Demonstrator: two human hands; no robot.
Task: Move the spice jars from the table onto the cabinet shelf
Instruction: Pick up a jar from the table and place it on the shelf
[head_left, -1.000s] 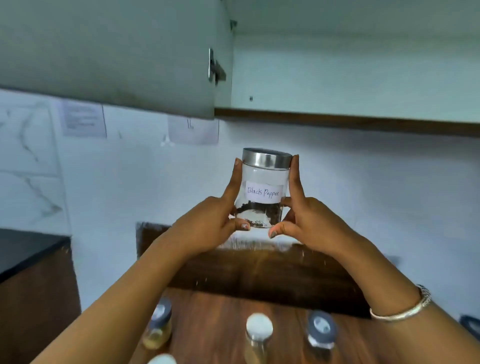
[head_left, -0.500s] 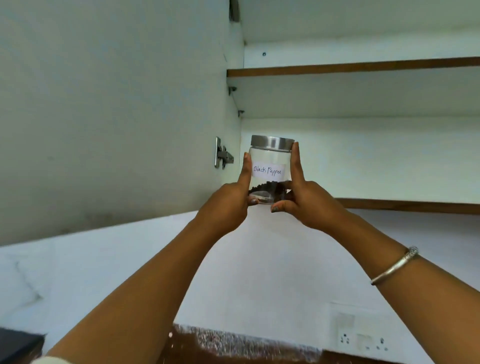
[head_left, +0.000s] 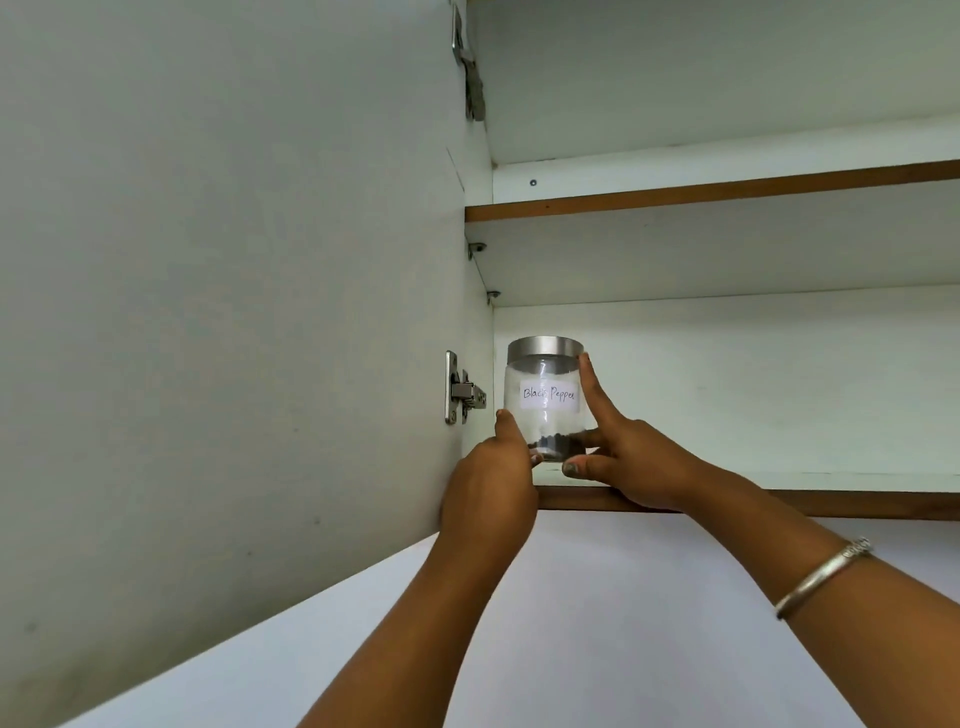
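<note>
A clear jar (head_left: 546, 384) with a steel lid and a white label reading "Black Pepper" stands at the left end of the lower cabinet shelf (head_left: 779, 480), close to the cabinet's side wall. A little dark pepper lies in its bottom. My left hand (head_left: 493, 473) touches the jar's lower left side with its thumb raised. My right hand (head_left: 628, 457) holds the right side, forefinger up to the lid and thumb under the front. Whether the jar's base rests on the shelf is hidden by my fingers.
The open cabinet door (head_left: 223, 312) fills the left, with a metal hinge (head_left: 462, 395) beside the jar. An upper shelf (head_left: 727, 195) runs above. The white wall (head_left: 597, 623) lies below the cabinet. A metal bangle (head_left: 821, 574) circles my right wrist.
Both hands have carried the jar up from above the table and into the lower shelf opening. My view has tilted upward, so the table and other jars are out of sight.
</note>
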